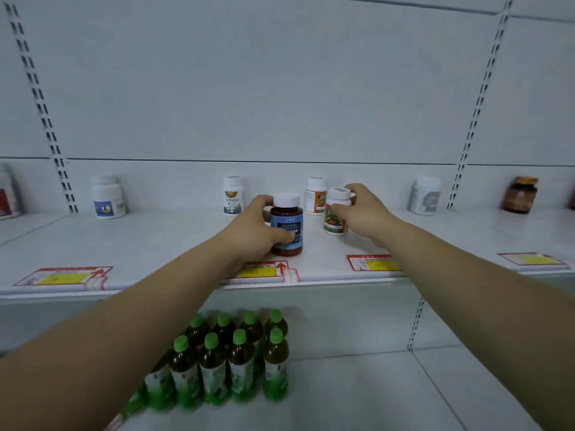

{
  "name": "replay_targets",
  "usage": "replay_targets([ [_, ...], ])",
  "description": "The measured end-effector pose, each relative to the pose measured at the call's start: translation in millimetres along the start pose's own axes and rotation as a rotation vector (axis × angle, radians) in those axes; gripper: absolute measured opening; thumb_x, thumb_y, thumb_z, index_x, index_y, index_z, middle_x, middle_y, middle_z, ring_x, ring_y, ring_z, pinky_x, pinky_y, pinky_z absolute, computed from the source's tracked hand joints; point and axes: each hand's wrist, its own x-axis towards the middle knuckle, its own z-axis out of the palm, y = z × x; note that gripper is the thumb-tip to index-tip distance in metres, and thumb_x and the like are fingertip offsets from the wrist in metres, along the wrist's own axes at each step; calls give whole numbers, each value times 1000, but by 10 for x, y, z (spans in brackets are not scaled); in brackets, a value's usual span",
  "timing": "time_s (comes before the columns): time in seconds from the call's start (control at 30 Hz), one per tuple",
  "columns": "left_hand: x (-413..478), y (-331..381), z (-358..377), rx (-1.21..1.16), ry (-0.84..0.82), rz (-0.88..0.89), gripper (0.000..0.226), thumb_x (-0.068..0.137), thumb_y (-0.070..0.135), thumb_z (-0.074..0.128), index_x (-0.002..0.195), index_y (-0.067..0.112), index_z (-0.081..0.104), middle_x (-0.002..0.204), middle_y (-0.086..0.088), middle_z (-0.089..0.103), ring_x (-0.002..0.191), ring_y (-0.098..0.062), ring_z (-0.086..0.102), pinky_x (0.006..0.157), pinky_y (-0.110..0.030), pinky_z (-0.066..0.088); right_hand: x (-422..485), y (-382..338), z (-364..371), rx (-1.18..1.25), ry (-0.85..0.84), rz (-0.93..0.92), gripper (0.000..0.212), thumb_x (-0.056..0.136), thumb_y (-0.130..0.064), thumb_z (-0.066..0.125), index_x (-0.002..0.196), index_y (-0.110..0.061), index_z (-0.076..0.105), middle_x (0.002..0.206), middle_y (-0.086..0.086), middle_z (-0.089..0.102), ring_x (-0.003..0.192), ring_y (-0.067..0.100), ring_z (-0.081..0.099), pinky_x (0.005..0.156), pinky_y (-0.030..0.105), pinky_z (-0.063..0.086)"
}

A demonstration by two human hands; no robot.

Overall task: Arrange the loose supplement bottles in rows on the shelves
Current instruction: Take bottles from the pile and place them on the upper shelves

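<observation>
Upper shelf (155, 241) of a white metal store rack, viewed from the head camera. The left hand (249, 228) wraps fingers and thumb round the blue-labelled bottle (287, 219), a round dark amber bottle with a smooth white screw cap that stands upright near the shelf's front edge. Just right of the blue-labelled bottle, and a little behind it, the right hand (364, 209) pinches the cap and shoulder of a white orange-labelled bottle (334, 223), which tilts slightly; whether its base rests on the shelf cannot be told. Behind the blue-labelled bottle, a mountain-labelled white bottle (232, 195) stands to its left and a second orange-labelled white bottle (315, 195) to its right, both against the back panel. Far to its left is a squat white jar (107, 197); far to its right are a cloudy white jar (425, 195) and a brown glass jar (521, 194). Judged from this spread, the arranging is at an early stage: the bottles stand singly and well apart, no row has been formed, and all of them remain to be gathered. The shelf surface is matt and flat, with red-and-yellow price tags (62, 276) along its lip. Below the blue-labelled bottle, green-capped tea bottles (241, 359) stand packed in rows.
</observation>
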Motion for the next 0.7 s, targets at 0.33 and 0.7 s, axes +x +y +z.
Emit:
replay_targets([
  [0.33,224,135,358,206,90,-59,70,85,14,68,141,30,30,134,-2,51,104,-16,53,95,-33,43,691,245,-99,-195,-83,-86,47,91,-21,57,134,-12,39,127,11,55,101,24,51,78,31,39],
  [0.7,241,131,394,296,104,-94,76,83,17,70,143,32,26,135,-1,51,109,-17,55,99,-35,44,1001,415,65,-299,-118,-77,70,96,-16,50,151,-16,6,134,17,50,113,34,52,81,32,37],
])
